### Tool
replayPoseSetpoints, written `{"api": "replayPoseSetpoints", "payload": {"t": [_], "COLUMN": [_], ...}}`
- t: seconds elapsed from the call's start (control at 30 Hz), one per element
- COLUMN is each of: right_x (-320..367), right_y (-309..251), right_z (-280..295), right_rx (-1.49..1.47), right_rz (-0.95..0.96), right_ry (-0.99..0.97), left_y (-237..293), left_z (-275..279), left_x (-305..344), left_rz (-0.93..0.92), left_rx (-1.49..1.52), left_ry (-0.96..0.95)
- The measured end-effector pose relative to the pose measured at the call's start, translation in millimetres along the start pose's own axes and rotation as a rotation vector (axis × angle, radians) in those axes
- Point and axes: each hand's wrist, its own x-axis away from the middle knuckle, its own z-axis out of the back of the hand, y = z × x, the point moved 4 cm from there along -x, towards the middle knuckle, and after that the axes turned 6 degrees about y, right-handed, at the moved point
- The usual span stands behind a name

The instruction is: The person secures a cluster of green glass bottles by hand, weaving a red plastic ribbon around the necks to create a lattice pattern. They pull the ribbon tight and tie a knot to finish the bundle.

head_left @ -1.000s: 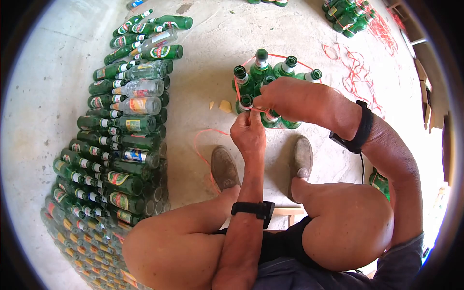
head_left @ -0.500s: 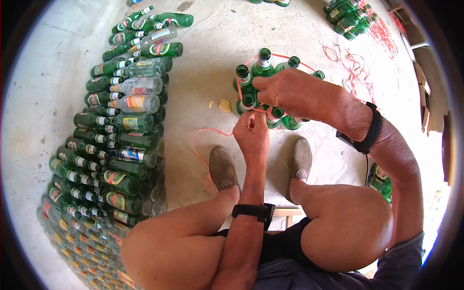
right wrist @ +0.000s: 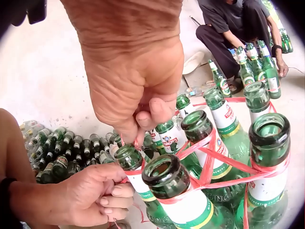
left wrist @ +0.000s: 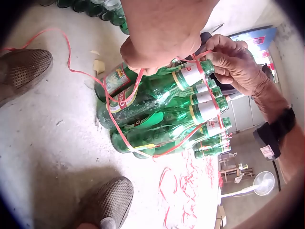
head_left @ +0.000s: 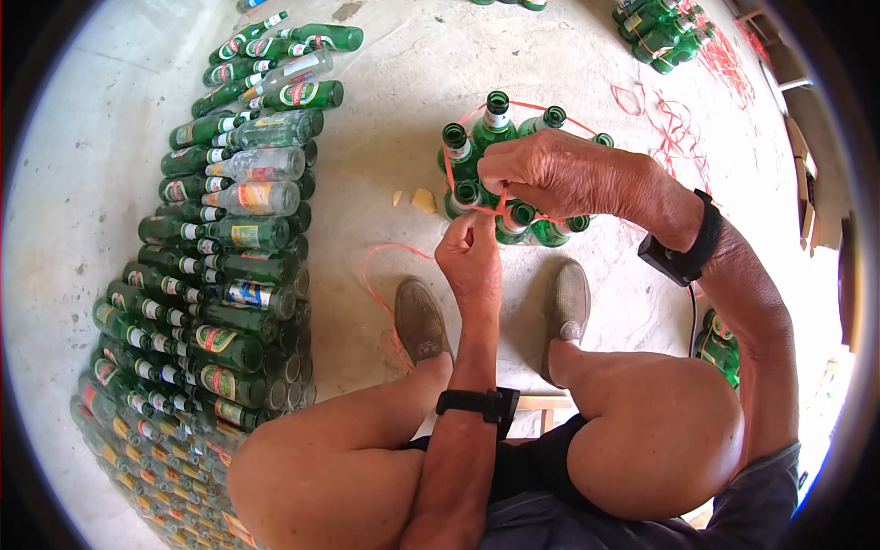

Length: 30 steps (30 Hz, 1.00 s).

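A bundle of upright green bottles [head_left: 496, 119] stands on the floor, red plastic strips [right wrist: 224, 180] running round and between the necks. The left hand [head_left: 471, 258] pinches the red strip at the near side of the bundle, beside a front bottle's neck. Above the necks the right hand [head_left: 573, 174] pinches a short length of strip that rises from the same spot. In the left wrist view more strip [left wrist: 116, 125] loops loosely down the bottles' sides. The right wrist view shows both hands close together at one bottle mouth [right wrist: 127, 153].
Stacked bottles [head_left: 247, 229] lie on their sides at the left. Another bundle [head_left: 662, 37] and tangled red strips [head_left: 674, 133] are at the upper right. Two shoes [head_left: 422, 319] rest before the bundle. A second person [right wrist: 238, 28] sits near other bottles.
The right hand has drawn back slightly from the far side of the near necks, and a taut piece of strip now shows beneath its fingers. The left hand has barely moved.
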Motion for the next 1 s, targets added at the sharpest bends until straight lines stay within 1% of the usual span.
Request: {"api": "replayPoseSetpoints", "payload": {"t": [0.1,0.2,0.3,0.37,0.4,0.5,0.6,0.63,0.7,0.73,0.8,0.9,1.0], "right_x": [1,-1,0,3,3,4,5,5,7,9,12,13,12], "right_y": [-14,-1,8,12,14,16,15,18,23,24,21,23,21], "right_z": [14,12,14,12,11,10,12,11,9,9,14,15,17], "right_rx": [-0.229,-0.200,-0.137,-0.186,-0.210,-0.177,-0.158,-0.164,-0.175,-0.237,-0.360,-0.292,-0.180], "right_rz": [-0.161,-0.239,-0.207,-0.267,-0.297,-0.341,-0.395,-0.374,-0.334,-0.395,-0.514,-0.489,-0.449], "right_ry": [-0.006,0.004,0.091,0.099,0.104,0.129,0.165,0.213,0.310,0.273,0.201,0.218,0.261], "left_y": [-6,-6,-6,0,-1,-1,4,7,7,5,5,5,4], "left_z": [0,-1,-2,-5,-4,-7,-14,-15,-14,-11,-11,-16,-18], "left_x": [-1,-1,1,4,3,3,8,9,9,6,5,6,6], "left_rz": [0.038,0.071,0.113,0.137,0.114,0.072,0.073,0.071,0.130,0.189,0.221,0.160,0.148], "left_rx": [0.013,0.032,0.086,0.152,0.135,0.130,0.192,0.195,0.204,0.212,0.231,0.252,0.255], "left_ry": [-0.001,0.002,-0.004,-0.007,-0.016,-0.066,-0.136,-0.146,-0.151,-0.145,-0.144,-0.144,-0.128]}}
